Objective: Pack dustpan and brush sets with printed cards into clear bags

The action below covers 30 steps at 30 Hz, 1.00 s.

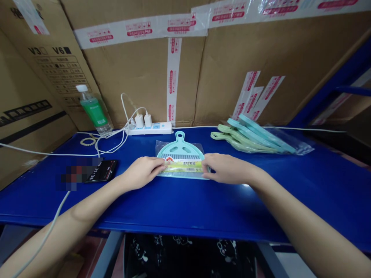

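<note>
A light-blue dustpan with a brush (pixel 180 146) lies flat on the table in front of me, its looped handle pointing away, with clear plastic film around it. Across its wide front part lies a yellow-green printed label card (pixel 185 166). My left hand (pixel 144 172) is closed at the card's left end, thumb and fingers together. At the right end, my right hand (pixel 224 168) has its fingers curled over the card, with the thumb low near the dustpan's edge. The undersides of card and fingertips are hidden.
Several bagged green and blue dustpans (pixel 252 137) are piled at the back right. A power strip (pixel 153 128) with white cables, a bottle (pixel 94 110) and a phone (pixel 102 171) occupy the left of the blue table (pixel 185 208). Cardboard (pixel 130 73) walls the back.
</note>
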{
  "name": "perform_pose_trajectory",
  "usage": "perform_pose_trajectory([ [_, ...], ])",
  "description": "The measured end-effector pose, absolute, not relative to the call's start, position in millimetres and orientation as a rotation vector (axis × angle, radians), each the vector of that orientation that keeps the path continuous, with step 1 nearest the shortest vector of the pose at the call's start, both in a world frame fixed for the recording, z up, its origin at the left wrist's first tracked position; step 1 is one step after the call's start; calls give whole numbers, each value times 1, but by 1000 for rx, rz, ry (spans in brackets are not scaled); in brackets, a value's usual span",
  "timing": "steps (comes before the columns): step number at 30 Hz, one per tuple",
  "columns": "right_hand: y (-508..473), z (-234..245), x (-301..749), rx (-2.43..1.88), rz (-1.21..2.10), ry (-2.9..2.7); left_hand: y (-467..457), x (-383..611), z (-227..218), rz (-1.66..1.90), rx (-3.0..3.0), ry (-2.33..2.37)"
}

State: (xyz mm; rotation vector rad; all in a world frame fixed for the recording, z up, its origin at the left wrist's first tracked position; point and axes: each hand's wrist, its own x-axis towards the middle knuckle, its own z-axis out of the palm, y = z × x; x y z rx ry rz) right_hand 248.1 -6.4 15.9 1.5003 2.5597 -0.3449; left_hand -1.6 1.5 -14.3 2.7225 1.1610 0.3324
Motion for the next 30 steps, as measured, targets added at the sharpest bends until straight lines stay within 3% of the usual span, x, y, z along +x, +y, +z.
perform_pose_trajectory([
  [11,-3,22,251,1360,-679,2582,-3,-4,-5,243,2662,1070],
  [20,-1,18,249,1521,-867,2538,-6,-1,-5,233,2668,1138],
  [30,-2,18,249,1559,-422,2627,-6,-1,-8,238,2672,1166],
])
